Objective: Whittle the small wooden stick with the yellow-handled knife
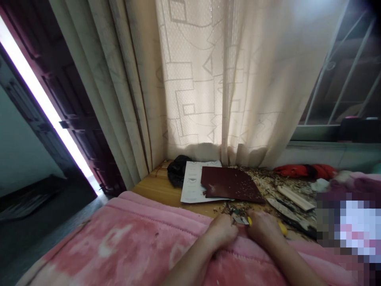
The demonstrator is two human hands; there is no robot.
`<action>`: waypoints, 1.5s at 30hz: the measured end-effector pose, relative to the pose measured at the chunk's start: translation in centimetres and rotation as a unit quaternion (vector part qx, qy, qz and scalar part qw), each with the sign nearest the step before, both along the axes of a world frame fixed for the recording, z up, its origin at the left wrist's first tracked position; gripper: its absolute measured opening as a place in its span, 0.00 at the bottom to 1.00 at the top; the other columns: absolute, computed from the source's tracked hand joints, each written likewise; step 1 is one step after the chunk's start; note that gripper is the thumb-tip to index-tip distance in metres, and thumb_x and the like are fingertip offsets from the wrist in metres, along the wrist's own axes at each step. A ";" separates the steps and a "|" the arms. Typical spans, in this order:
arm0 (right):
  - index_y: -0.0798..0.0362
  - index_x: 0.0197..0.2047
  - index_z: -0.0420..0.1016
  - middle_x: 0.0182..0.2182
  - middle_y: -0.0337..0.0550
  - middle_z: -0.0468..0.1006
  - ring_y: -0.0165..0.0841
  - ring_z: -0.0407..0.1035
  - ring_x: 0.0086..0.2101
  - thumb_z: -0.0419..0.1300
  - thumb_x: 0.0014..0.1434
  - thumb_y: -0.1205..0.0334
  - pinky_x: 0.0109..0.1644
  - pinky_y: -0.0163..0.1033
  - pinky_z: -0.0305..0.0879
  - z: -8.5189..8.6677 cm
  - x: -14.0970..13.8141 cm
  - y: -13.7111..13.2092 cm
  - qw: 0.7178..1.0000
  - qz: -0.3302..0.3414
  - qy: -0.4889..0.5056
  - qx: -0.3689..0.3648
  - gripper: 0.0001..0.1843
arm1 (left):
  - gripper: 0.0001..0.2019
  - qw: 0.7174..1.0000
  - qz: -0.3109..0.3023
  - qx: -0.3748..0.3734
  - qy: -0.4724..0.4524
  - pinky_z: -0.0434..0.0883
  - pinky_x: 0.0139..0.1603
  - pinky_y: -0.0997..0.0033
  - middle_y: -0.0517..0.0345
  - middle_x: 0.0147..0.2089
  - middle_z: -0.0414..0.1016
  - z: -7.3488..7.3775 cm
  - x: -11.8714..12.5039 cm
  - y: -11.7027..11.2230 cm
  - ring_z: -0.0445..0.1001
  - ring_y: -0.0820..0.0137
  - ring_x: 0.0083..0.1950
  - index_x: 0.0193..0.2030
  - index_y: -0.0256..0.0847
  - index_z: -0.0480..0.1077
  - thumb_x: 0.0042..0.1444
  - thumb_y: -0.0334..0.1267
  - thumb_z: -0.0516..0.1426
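Note:
My right hand (260,228) is shut around a yellow-handled utility knife (282,228), whose handle shows on both sides of my fist. A small metal blade end (239,219) sticks out towards my left hand (222,232). Those curled fingers sit right next to the blade, and I cannot tell whether they hold anything. Both hands rest over the edge of a pink fleece blanket (119,234). Just beyond them, wood shavings (262,178) litter a wooden surface (156,186).
A dark red sandpaper sheet (229,184) lies on white paper (196,182), beside a black plastic bag (178,171). Pale wood strips (296,198) and a red cloth (305,171) lie to the right. A lace curtain (193,79) hangs behind, with a dark door (77,119) at left.

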State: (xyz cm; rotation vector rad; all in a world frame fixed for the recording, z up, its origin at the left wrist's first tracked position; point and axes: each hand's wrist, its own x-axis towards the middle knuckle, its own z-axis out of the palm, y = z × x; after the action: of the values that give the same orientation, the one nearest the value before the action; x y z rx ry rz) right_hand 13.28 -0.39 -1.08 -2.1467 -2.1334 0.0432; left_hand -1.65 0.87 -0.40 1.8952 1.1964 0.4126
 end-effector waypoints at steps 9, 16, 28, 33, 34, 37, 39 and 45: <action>0.53 0.30 0.68 0.28 0.48 0.73 0.38 0.66 0.31 0.45 0.47 0.60 0.32 0.39 0.54 -0.1 -0.3 0.1 0.999 -0.024 -0.005 0.027 0.12 | 0.14 0.999 0.017 -0.012 -0.029 0.62 0.37 0.74 0.59 0.36 0.71 0.4 0.2 0.2 0.65 0.70 0.36 0.36 0.39 0.69 0.43 0.33 0.48; 0.52 0.32 0.69 0.29 0.48 0.73 0.37 0.66 0.32 0.46 0.46 0.63 0.34 0.39 0.55 -0.1 1.0 0.6 0.995 -0.098 0.022 0.015 0.13 | 0.11 0.997 0.027 -0.071 -0.026 0.56 0.21 0.78 0.61 0.24 0.65 0.8 0.1 -0.5 0.59 0.75 0.23 0.29 0.38 0.68 0.38 0.31 0.48; 0.51 0.30 0.68 0.28 0.47 0.73 0.38 0.66 0.33 0.46 0.46 0.59 0.35 0.39 0.55 -0.5 0.7 0.7 0.996 -0.072 0.046 0.018 0.12 | 0.11 0.989 0.099 0.043 0.102 0.56 0.26 0.77 0.59 0.27 0.69 -0.6 1.0 0.5 0.64 0.72 0.28 0.28 0.40 0.67 0.43 0.43 0.48; 0.51 0.32 0.69 0.30 0.47 0.74 0.37 0.66 0.34 0.46 0.46 0.62 0.35 0.38 0.54 0.3 0.5 0.5 0.998 -0.045 0.048 -0.003 0.13 | 0.13 0.990 0.098 0.070 0.072 0.57 0.28 0.77 0.59 0.30 0.70 -0.8 0.7 0.4 0.65 0.71 0.31 0.31 0.40 0.66 0.46 0.45 0.47; 0.51 0.32 0.69 0.30 0.48 0.74 0.38 0.66 0.34 0.46 0.46 0.61 0.35 0.38 0.54 0.4 0.5 0.4 0.998 -0.039 0.048 -0.008 0.13 | 0.14 0.990 0.102 0.074 0.058 0.58 0.28 0.77 0.59 0.30 0.69 -1.0 0.6 0.4 0.64 0.72 0.31 0.31 0.40 0.66 0.46 0.46 0.47; 0.52 0.30 0.70 0.29 0.48 0.74 0.38 0.66 0.33 0.46 0.47 0.58 0.34 0.38 0.54 0.6 0.6 0.4 0.998 -0.018 0.048 -0.022 0.14 | 0.13 0.990 0.116 0.075 0.012 0.57 0.28 0.79 0.60 0.30 0.69 -1.5 0.6 0.5 0.63 0.73 0.30 0.32 0.38 0.66 0.45 0.43 0.48; 0.51 0.29 0.70 0.28 0.47 0.74 0.38 0.66 0.32 0.45 0.47 0.59 0.33 0.38 0.54 0.7 0.7 0.3 0.999 -0.008 0.042 -0.023 0.13 | 0.11 0.990 0.125 0.062 -0.013 0.57 0.27 0.80 0.61 0.29 0.68 -1.6 0.6 0.6 0.63 0.74 0.29 0.32 0.38 0.66 0.45 0.41 0.48; 0.50 0.29 0.69 0.27 0.46 0.74 0.38 0.66 0.30 0.45 0.47 0.60 0.32 0.38 0.54 0.5 0.4 0.1 0.999 -0.030 0.021 0.011 0.12 | 0.11 0.985 0.153 0.009 -0.085 0.57 0.24 0.82 0.62 0.25 0.66 -1.1 0.7 0.5 0.62 0.76 0.26 0.31 0.36 0.65 0.43 0.40 0.51</action>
State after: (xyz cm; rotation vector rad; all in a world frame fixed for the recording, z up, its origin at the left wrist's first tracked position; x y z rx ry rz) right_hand 13.72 -0.32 -0.60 -2.1765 -2.0369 0.0583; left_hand -0.96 1.33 -1.50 1.6569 1.3731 0.7375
